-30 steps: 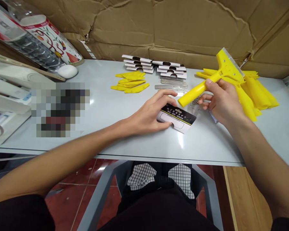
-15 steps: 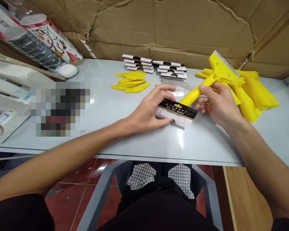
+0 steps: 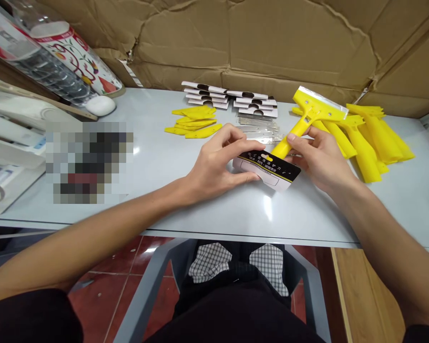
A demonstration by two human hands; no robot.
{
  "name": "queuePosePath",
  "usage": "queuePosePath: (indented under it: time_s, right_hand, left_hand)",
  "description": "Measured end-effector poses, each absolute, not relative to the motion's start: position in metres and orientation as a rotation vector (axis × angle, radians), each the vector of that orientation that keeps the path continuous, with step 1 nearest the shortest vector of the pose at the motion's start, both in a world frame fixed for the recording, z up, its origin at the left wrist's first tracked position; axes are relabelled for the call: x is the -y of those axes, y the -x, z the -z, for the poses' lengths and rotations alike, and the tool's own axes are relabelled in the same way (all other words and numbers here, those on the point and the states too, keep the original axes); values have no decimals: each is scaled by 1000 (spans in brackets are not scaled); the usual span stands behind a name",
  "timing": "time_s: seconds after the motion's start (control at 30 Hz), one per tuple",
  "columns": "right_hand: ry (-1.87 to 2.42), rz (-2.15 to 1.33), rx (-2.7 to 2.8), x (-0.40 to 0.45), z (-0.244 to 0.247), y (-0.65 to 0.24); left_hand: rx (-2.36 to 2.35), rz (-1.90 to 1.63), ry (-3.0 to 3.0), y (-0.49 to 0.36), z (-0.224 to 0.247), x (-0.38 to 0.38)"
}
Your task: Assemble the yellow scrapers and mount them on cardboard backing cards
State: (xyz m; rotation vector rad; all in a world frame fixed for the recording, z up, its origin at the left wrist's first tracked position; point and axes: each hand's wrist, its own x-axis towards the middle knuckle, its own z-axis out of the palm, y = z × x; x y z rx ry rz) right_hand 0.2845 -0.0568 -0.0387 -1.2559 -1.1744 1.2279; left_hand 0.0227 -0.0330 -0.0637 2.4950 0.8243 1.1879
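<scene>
Between the thumb and fingers of my left hand (image 3: 223,164) is a black-and-white cardboard packaging card (image 3: 271,170) with a hang hole. My right hand (image 3: 320,155) grips the handle of a yellow scraper (image 3: 305,116), its wide head pointing up and away with a metal blade along the far edge. The lower end of the handle meets the card behind its upper edge; how far it reaches behind is hidden. Beyond my hands lie loose metal blades (image 3: 257,126), and yellow plastic strips (image 3: 195,121) are piled left of them.
Several folded cards (image 3: 252,102) stand in two stacks near the cardboard wall (image 3: 271,43). More yellow scraper handles (image 3: 370,143) lie at the right. A water bottle (image 3: 53,71), a patterned paper cup (image 3: 82,57) and a blurred patch are on the left.
The scraper has shifted slightly left and down, its head turning more toward me. The card has moved a little right, and my left fingers have closed further over its upper edge.
</scene>
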Motion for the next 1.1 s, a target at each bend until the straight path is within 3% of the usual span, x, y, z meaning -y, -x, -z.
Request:
queuePosePath:
  time_s: [0.47, 0.67, 1.1]
  right_hand:
    - [1186, -1288, 1167, 64, 32, -278]
    - [1167, -1294, 1203, 65, 32, -280]
    - [1105, -1291, 1237, 71, 27, -277]
  left_hand:
    - [-832, -1113, -2128, -27, 65, 34]
    - [-829, -709, -1577, -29, 60, 34]
    - [-825, -653, -1881, -18, 40, 24]
